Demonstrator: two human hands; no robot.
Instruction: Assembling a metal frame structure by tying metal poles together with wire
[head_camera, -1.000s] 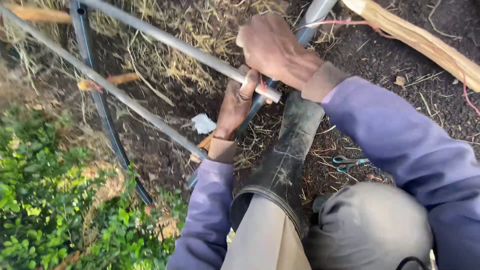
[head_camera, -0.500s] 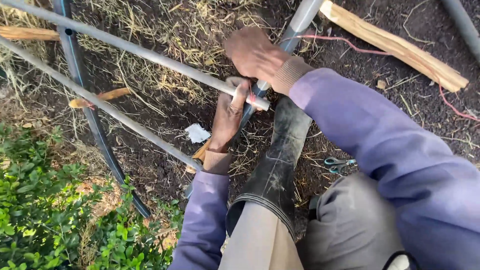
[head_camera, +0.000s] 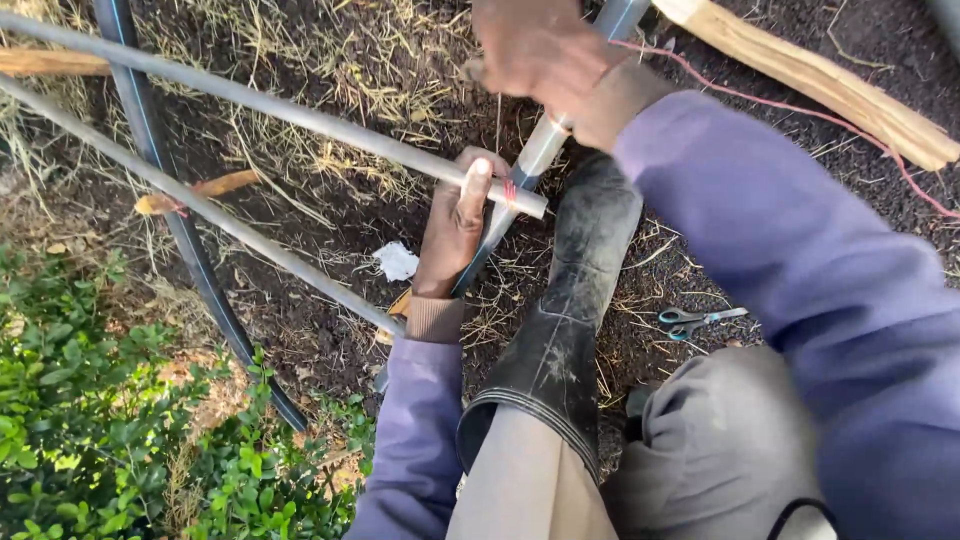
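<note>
1. Left hand (head_camera: 455, 235) wraps the crossing where a thin grey pipe (head_camera: 300, 120) meets a thicker grey pipe (head_camera: 535, 155); the thumb lies pressed along the joint, the fingers curl closed behind it.
2. Red twine (head_camera: 510, 190) is wound at that crossing, just beside the left thumb tip and touching both pipes.
3. Right hand (head_camera: 535, 45) sits up-frame from the joint, closed around something; blur hides it, possibly the free end of the twine, so I cannot tell what it holds.
4. Key relation: the joint lies under the left hand and below the right hand. The thin pipe's long axis runs from upper left down to the joint, where its cut end shows; the thick pipe runs from top centre down-left past the left wrist. The left hand is nearer.
5. A second thin pipe (head_camera: 200, 210) runs roughly parallel, below the first, well apart from both hands.
6. A black hose (head_camera: 180, 230) crosses beneath both thin pipes.
7. A black rubber boot (head_camera: 570, 310) is planted beside the thick pipe; scissors (head_camera: 695, 320) lie on the soil to its right.
8. A split wooden stake (head_camera: 810, 80) lies at upper right, a red string trailing near it.
</note>
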